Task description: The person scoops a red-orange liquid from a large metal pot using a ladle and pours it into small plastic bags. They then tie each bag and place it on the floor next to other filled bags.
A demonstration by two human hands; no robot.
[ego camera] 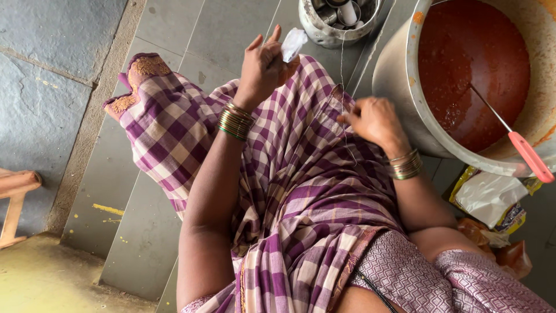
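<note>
Left hand raised at eleven o'clock, fingers pinching small clear plastic pouch over purple-and-cream checked cloth on lap. Right hand at one o'clock, fingers clenched on thin white thread running up toward dented round metal tin at twelve. Large steel pot of red sauce at two o'clock, pink-handled ladle resting inside.

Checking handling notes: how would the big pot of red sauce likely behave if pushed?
The big pot is probably heavy, filled near its rim with red sauce. A shove might slosh it. The ladle handle overhangs the edge and could swing or tip.
</note>
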